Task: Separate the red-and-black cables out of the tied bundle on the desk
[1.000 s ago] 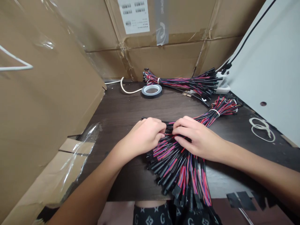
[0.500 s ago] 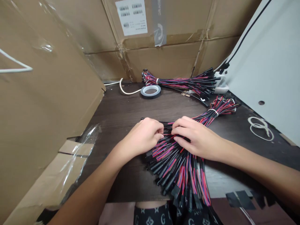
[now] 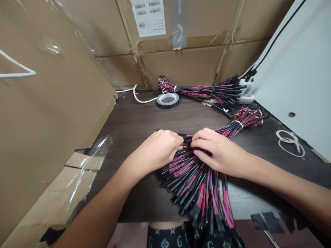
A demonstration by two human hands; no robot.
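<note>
Change: against the earlier pictures, almost nothing differs; both hands stay on the same wire bundle, and the view has only shifted slightly.
Left hand (image 3: 160,150): fingers curled together, pinching wires at the middle of the near wire bundle (image 3: 199,179).
Right hand (image 3: 219,151): fingers bent and closed onto the same wires, fingertips almost meeting the left hand's.
Near wire bundle: one, red, blue and black, lying on the dark table (image 3: 137,120); its connector ends fan over the front edge, its far end is tied by a white band (image 3: 237,123).
Far wire bundle (image 3: 204,90): one, at the back, against the cardboard box (image 3: 181,51), well apart from the hands.
Tape roll (image 3: 168,100): one, flat, just before the far bundle.
White cord loops (image 3: 289,142): one small coil, right of the hands.
Hands counted: two.
</note>
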